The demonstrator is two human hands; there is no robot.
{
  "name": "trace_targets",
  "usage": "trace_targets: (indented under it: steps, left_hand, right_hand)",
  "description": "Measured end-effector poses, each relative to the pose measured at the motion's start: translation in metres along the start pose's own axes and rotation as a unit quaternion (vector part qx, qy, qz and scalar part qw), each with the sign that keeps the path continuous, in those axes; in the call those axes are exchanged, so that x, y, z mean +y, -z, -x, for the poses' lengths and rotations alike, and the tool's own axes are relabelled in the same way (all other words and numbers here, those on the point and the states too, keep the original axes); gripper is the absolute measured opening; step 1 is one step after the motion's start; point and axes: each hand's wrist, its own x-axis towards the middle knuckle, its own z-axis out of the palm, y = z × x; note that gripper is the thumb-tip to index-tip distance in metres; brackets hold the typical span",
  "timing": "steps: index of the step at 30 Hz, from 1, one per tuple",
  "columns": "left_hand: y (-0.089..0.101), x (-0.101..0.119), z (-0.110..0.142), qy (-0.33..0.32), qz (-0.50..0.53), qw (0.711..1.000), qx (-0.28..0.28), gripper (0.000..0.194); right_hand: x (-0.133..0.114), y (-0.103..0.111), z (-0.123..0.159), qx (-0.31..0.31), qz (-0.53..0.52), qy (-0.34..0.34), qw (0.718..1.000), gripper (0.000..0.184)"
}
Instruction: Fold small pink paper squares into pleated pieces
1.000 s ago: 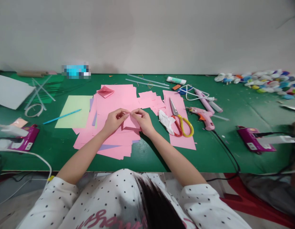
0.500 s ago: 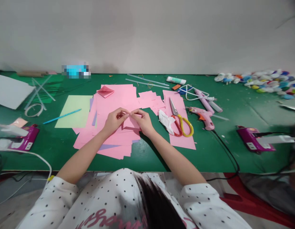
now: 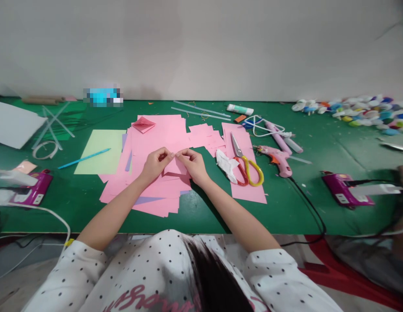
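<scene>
Currently | left hand (image 3: pixel 158 165), right hand (image 3: pixel 194 166): both pinching one pink paper (image 3: pixel 177 167) | scissors (image 3: pixel 246 167): one

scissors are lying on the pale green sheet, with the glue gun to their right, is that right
Not quite: the sheet is wrong. In the head view, the scissors lie on a pink sheet, with the glue gun to their right.
</scene>
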Motion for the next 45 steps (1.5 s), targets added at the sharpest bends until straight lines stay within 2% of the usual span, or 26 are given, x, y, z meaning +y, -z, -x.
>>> trace_targets:
  steps: [7, 12, 19, 26, 31, 34, 36, 38, 40, 42, 45]
  left_hand:
    - [0.0, 0.002, 0.0, -0.002, 0.009, 1.0, 0.003, 0.033]
    - [0.001, 0.002, 0.0, -0.004, -0.007, 1.0, -0.018, 0.029]
    - [0.009, 0.011, 0.0, -0.004, -0.026, 0.999, -0.039, 0.031]
    - [0.015, 0.014, -0.002, -0.013, -0.022, 1.0, -0.015, 0.03]
    - [0.023, 0.006, -0.008, -0.015, 0.006, 0.999, 0.049, 0.032]
    - [0.027, 0.001, -0.011, -0.014, 0.014, 0.997, 0.069, 0.031]
    - [0.025, -0.001, -0.012, -0.012, 0.014, 0.998, 0.064, 0.03]
    - [0.021, 0.0, -0.011, -0.009, 0.021, 0.998, 0.052, 0.029]
    - [0.016, 0.001, -0.008, -0.006, 0.039, 0.998, 0.042, 0.027]
    - [0.012, 0.003, -0.005, 0.008, 0.058, 0.998, 0.023, 0.027]
    - [0.007, 0.005, -0.002, 0.046, 0.081, 0.995, -0.034, 0.027]
  right_hand:
    - [0.001, 0.002, 0.0, 0.0, 0.009, 0.004, 1.0, 0.017]
    - [-0.002, 0.0, 0.001, 0.001, 0.03, 0.007, 1.0, 0.016]
    - [-0.011, 0.001, 0.003, -0.03, 0.086, 0.026, 0.995, 0.01]
    - [-0.01, 0.016, -0.002, -0.033, 0.079, 0.014, 0.996, 0.006]
    - [-0.004, 0.031, -0.011, 0.012, 0.053, 0.008, 0.998, 0.008]
    - [-0.006, 0.031, -0.012, 0.035, 0.012, -0.003, 0.999, 0.018]
    - [-0.009, 0.025, -0.01, 0.03, -0.008, -0.014, 0.999, 0.028]
    - [-0.012, 0.018, -0.006, -0.01, -0.018, -0.027, 0.999, 0.035]
    - [-0.013, 0.012, -0.002, -0.034, -0.009, -0.014, 0.999, 0.034]
    - [-0.014, 0.01, 0.0, -0.019, -0.005, 0.011, 1.0, 0.031]
    - [-0.014, 0.011, 0.0, 0.015, -0.01, 0.028, 0.999, 0.028]
